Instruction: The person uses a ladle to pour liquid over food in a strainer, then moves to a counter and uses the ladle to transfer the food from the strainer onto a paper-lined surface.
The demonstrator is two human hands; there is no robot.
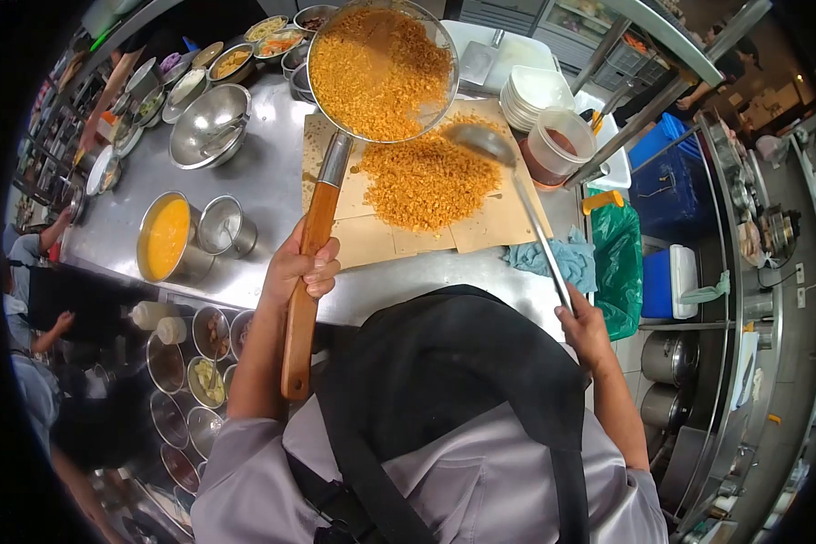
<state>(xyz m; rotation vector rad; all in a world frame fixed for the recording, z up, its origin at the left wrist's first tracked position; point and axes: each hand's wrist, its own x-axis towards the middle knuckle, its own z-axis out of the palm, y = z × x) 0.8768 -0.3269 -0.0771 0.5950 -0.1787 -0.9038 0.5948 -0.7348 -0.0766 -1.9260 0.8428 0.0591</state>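
My left hand [304,270] in a closed grip on the wooden handle of the strainer [381,72] — full of fried crumbs, held above the brown paper [490,227] on the steel surface [263,181], my right hand [585,331] clasping the ladle [480,140] — its bowl at the crumb pile [426,181].

Fried crumbs [429,181]: golden orange, on pale tan paper [480,231]. Strainer [381,68]: silver mesh, handle [304,290] orange-brown wood. Ladle [485,142]: plain steel. Bench [272,172]: grey steel. Pot [166,238]: yellow-orange liquid. Cloth [558,258]: blue-grey. Bag [618,263]: green. Crate [666,181]: blue. Plates [537,93]: white.
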